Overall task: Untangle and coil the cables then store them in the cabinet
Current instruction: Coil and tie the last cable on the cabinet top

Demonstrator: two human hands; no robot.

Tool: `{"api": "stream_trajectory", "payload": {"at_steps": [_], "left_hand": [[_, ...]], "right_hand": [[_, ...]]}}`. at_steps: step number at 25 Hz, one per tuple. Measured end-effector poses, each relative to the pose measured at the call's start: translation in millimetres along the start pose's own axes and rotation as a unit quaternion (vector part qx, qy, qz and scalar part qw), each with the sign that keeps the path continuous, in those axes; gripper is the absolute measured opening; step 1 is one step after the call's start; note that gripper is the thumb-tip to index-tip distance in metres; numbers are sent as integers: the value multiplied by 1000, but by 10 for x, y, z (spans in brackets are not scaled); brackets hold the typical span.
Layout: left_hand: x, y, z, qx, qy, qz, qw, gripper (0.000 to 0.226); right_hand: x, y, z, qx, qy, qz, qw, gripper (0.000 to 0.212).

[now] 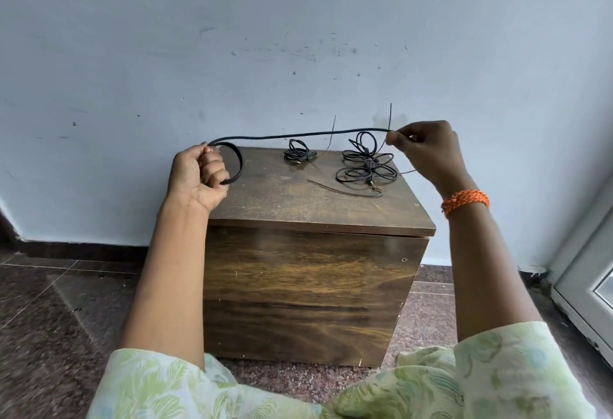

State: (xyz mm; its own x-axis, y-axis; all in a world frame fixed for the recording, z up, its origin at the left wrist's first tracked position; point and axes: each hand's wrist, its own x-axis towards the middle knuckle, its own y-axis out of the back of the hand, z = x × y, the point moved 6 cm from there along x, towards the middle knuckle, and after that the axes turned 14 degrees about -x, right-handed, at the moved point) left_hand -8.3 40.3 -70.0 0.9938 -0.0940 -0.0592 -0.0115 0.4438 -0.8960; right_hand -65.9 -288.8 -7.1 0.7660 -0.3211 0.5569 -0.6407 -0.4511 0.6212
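left hand [199, 176]: fingers curled round looped black cable [298, 135] | right hand [428, 150]: fingers pinch its far end, cable stretched above cabinet [308, 272] | two coiled cables [365, 166] on cabinet top

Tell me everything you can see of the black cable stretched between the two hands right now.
The black cable stretched between the hands is thin, smooth and rubbery-looking. It runs almost level, sagging slightly, in the air above the dark wooden cabinet top. The left hand grips one end, where the cable bends into a loop that looks flatter and wider. The right hand pinches the other end between its fingertips. No plug is visible on it.
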Motion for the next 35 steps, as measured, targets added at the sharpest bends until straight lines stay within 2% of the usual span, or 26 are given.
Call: {"api": "stream_trajectory", "payload": {"at_steps": [4,7,9,10,12,13,15,19,23,30,35], "left_hand": [[4,28,-97,43,-19,54,997,36],[-10,3,-151,82,-34,58,994,37],[4,-35,-199,108,-38,40,993,37],[9,-71,-243,117,-30,20,992,37],[-4,-173,-350,146,0,-46,988,35],[-35,-231,-408,180,14,-84,980,33],[-138,-317,-533,266,40,-141,953,28],[-287,-397,-711,316,104,-185,925,29],[-323,-416,-764,289,179,-207,918,33],[-344,-427,-796,298,186,-240,905,31],[-346,-430,-824,311,187,-254,897,30]], "right_hand": [[-44,-5,-329,19,0,17,1000,16],[-138,-8,-544,-97,-46,37,994,14],[-237,-86,-691,-175,-41,-74,981,13],[-297,-173,-764,-170,-23,-161,972,14],[-469,-338,-948,-85,5,-329,941,19],[-526,-401,-1025,-40,13,-375,926,22],[-570,-500,-1124,22,24,-406,913,26],[-564,-610,-1140,71,13,-389,919,27],[-462,-546,-1076,79,-11,-282,956,36],[-298,-383,-831,89,-77,-157,981,37],[-237,-297,-610,80,-99,-106,986,37]]}}
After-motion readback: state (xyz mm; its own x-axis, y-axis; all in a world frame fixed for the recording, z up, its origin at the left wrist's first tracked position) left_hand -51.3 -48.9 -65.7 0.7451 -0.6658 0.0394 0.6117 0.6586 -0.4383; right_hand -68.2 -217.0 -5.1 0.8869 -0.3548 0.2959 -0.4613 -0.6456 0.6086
